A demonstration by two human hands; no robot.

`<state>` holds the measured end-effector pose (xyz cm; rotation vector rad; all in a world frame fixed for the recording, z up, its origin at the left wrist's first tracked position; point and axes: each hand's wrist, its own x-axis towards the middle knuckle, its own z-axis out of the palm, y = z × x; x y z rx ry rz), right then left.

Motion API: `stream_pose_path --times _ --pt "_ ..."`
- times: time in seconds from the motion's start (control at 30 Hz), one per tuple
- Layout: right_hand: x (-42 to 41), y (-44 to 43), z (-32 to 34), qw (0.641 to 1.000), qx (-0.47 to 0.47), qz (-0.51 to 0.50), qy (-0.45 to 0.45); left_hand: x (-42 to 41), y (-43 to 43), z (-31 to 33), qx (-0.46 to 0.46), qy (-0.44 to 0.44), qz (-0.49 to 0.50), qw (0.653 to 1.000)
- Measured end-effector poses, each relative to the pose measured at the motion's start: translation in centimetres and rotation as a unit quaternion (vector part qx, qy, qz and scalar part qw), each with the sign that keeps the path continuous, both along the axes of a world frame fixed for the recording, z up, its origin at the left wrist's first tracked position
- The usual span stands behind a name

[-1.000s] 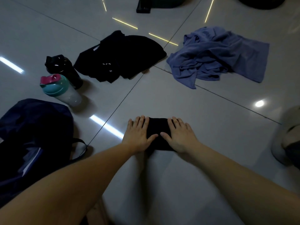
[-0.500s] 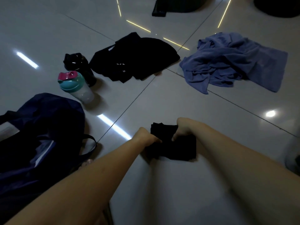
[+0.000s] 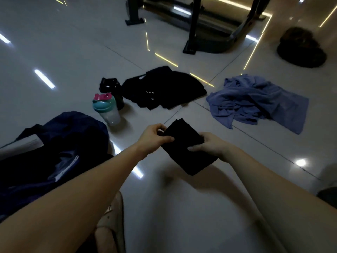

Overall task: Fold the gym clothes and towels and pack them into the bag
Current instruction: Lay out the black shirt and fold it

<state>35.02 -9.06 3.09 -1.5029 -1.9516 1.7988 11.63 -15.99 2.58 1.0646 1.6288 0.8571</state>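
Shoe: We see a pale shoe at the very bottom, under the left arm.
Floor: The shiny grey floor shows bright spots of light.
Bag: The dark blue bag lies on the floor on the left, near the left arm. We cannot tell what is in it.
Folded cloth: The small folded black cloth is in the middle, between the two hands and tilted. Its shadow falls on the floor under it.
Left hand: Our left hand pinches the cloth's left edge with curled fingers and thumb.
Right hand: Our right hand holds the right edge, thumb on top and fingers curled under.
Shaker bottle: A clear bottle with a teal and pink lid stands just past the bag.
Black bottle: A black bottle stands right behind it.
Black clothes: A loose pile of black clothes lies beside the bottles, not folded.
Blue towel: A crumpled blue towel lies to the right, apart from the black pile.
Metal frame: A dark metal frame stands far back.
Dark lump: A dark round lump sits far right; we cannot tell what it is.
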Motion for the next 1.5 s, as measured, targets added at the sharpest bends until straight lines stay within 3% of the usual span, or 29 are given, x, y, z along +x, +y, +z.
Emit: stream_pose_path --times 0.23,0.33,0.4,0.63,0.8,1.0,1.17,1.37,1.5 --pt "-3.7 -3.7 11.2 0.979 0.088 -0.081 0.167 -1.8 -1.5 10.6 0.137 -0.18 0.157 0.961" --pt "-5.5 -5.0 15.3 0.965 0.106 -0.089 0.223 -2.1 -2.5 14.9 0.115 -0.313 0.133 0.933" --pt "-6.4 -5.4 17.6 0.956 0.119 -0.088 0.253 -2.3 -3.2 17.3 0.082 -0.35 0.083 0.929" --pt "-9.3 -5.1 24.5 0.95 0.094 -0.026 0.295 -4.7 -5.1 24.1 0.144 -0.28 0.139 0.939" --pt "-16.0 -5.3 27.7 0.932 0.169 0.031 0.319 -8.8 -8.4 28.5 0.198 -0.185 0.176 0.946" --pt "-20.7 -6.9 29.9 0.904 0.149 0.091 0.39 -13.0 -13.3 30.4 0.171 -0.106 0.185 0.962" --pt "-22.9 -8.8 28.9 0.897 0.181 0.1 0.392 -14.6 -16.0 30.6 0.138 -0.105 0.168 0.97" --pt "-25.7 -11.0 25.7 0.929 0.138 0.118 0.322 -18.1 -18.7 29.4 0.069 -0.011 0.179 0.981" --pt "-29.4 -12.6 22.6 0.941 0.117 0.111 0.298 -21.0 -20.3 26.2 0.057 -0.007 0.214 0.975"
